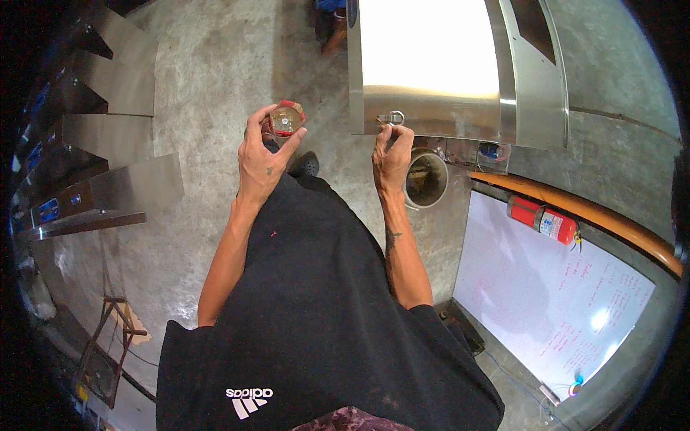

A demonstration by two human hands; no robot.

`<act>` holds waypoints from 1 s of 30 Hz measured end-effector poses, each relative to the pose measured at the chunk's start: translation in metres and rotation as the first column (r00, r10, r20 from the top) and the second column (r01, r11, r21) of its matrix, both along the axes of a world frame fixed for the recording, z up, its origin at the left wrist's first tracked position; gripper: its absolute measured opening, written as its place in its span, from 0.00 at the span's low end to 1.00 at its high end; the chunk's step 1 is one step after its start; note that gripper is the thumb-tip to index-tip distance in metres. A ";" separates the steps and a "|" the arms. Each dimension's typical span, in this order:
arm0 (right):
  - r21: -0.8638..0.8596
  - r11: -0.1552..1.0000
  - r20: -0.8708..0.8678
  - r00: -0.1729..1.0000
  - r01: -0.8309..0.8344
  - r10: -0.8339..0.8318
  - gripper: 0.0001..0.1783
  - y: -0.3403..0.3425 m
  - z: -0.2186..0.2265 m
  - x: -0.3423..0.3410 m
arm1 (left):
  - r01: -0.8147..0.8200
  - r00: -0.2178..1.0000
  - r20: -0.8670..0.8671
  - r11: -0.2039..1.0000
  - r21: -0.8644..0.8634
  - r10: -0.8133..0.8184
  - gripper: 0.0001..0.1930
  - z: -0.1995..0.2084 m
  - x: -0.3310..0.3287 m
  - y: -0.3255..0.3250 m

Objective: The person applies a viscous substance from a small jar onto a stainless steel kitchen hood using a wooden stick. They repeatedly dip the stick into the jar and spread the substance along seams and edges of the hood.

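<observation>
While both hands (260,156) (392,159) are occupied, a bucket (429,159) stands near the metalwork (431,104).

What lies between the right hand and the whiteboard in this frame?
In the head view, a round, open container with a pale rim lies between them, then a strip of concrete floor.

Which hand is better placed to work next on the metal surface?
Probably the right hand, seen at the near edge of the metal surface; the left hand, farther off, holds a round container.
</observation>
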State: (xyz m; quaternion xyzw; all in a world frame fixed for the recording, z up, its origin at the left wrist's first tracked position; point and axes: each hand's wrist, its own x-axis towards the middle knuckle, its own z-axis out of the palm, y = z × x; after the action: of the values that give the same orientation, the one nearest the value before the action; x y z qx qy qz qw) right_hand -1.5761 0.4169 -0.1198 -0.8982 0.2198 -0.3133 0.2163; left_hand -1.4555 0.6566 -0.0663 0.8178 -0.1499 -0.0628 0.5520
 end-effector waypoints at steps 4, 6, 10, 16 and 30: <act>0.024 0.999 0.007 1.000 -0.021 0.021 0.09 0.000 0.001 -0.001 | 0.001 1.000 0.002 1.000 0.004 -0.001 0.32 0.001 0.001 -0.001; 0.022 1.000 0.003 1.000 -0.013 0.013 0.09 0.000 0.000 0.000 | 0.004 1.000 0.002 1.000 0.013 -0.004 0.32 0.001 0.000 -0.001; 0.004 1.000 0.003 1.000 -0.013 0.013 0.09 -0.002 -0.002 -0.001 | 0.008 1.000 -0.001 1.000 0.007 -0.008 0.33 0.002 0.001 -0.002; 0.006 1.000 0.003 1.000 -0.027 0.027 0.09 -0.002 0.000 -0.001 | 0.011 1.000 -0.015 1.000 0.012 -0.011 0.33 0.005 0.001 -0.003; 0.034 0.999 0.010 1.000 -0.024 0.024 0.09 -0.002 0.001 -0.001 | 0.016 1.000 -0.013 1.000 -0.012 -0.016 0.33 0.008 0.001 -0.007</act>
State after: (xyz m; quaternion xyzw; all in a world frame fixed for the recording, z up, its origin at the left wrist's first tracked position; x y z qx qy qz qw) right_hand -1.5768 0.4154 -0.1191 -0.8953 0.2134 -0.3114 0.2364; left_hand -1.4550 0.6498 -0.0585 0.8129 -0.1531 -0.0716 0.5573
